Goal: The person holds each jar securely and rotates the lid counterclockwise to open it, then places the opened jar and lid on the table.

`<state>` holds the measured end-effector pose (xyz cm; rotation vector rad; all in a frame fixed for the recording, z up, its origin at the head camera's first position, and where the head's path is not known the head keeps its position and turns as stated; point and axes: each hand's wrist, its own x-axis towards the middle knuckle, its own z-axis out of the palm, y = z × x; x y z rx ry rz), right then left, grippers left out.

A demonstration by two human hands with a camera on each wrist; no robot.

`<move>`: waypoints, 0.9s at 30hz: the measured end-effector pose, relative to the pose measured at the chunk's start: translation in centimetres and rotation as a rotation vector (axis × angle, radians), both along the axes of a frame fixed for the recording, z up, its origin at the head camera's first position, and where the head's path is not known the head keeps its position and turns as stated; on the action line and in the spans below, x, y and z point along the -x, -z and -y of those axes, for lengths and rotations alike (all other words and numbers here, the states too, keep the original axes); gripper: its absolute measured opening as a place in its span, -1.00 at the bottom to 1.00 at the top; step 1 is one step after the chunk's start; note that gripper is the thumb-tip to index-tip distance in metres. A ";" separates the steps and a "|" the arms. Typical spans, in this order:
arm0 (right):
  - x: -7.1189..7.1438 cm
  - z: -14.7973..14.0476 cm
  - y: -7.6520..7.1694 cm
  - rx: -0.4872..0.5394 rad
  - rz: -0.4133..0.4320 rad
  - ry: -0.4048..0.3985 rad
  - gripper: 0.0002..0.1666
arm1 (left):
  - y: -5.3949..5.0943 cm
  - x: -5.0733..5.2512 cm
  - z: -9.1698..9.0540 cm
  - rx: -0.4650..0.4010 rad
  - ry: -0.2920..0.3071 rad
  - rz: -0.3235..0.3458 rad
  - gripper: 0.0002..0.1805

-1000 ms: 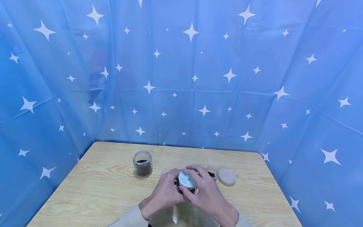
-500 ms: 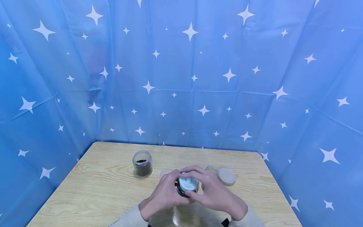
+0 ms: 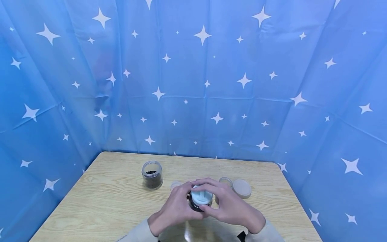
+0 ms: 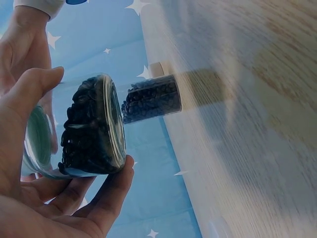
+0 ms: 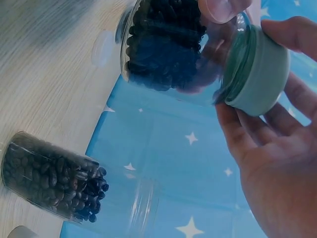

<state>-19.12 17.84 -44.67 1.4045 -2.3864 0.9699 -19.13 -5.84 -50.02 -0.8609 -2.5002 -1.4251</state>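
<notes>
My left hand [image 3: 178, 205] grips a clear glass jar [image 4: 118, 126] by its side, thumb and fingers curled round it. Dark beans [image 4: 86, 131] fill its lower part. The wrist views show the jar's base lifted off the table. A pale green-blue lid [image 3: 202, 198] with a raised bar across its top sits at the jar's mouth. My right hand [image 3: 228, 205] holds this lid by its edge, thumb on one side and fingers on the other. From the head view, the hands hide much of the jar.
An open glass jar [image 3: 152, 179] with dark beans stands left on the wooden table [image 3: 99, 198]. Right of the hands is a second open jar [image 5: 54, 176] of beans, beside a pale round lid [image 3: 242, 188]. Another pale disc [image 3: 175, 185] is partly hidden behind the left hand.
My right hand has shifted and turned slightly right round the lid, and its forearm has swung outward. The lid appears turned, its bar now pointing toward me. My left hand stays put.
</notes>
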 end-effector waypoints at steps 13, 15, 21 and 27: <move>-0.2 -0.3 0.0 -0.027 0.039 0.026 -0.35 | 0.1 0.0 -0.1 0.009 -0.005 -0.005 -0.12; -0.2 -0.2 0.0 -0.028 0.053 0.028 -0.37 | 0.1 0.0 -0.1 0.012 -0.009 -0.012 -0.13; -0.2 -0.2 0.1 -0.016 -0.026 0.010 -0.34 | 0.1 0.1 -0.2 0.017 -0.015 -0.041 -0.26; -0.4 0.1 0.4 -0.015 -0.117 0.051 -0.32 | 0.2 0.1 -0.2 0.029 -0.020 -0.043 -0.36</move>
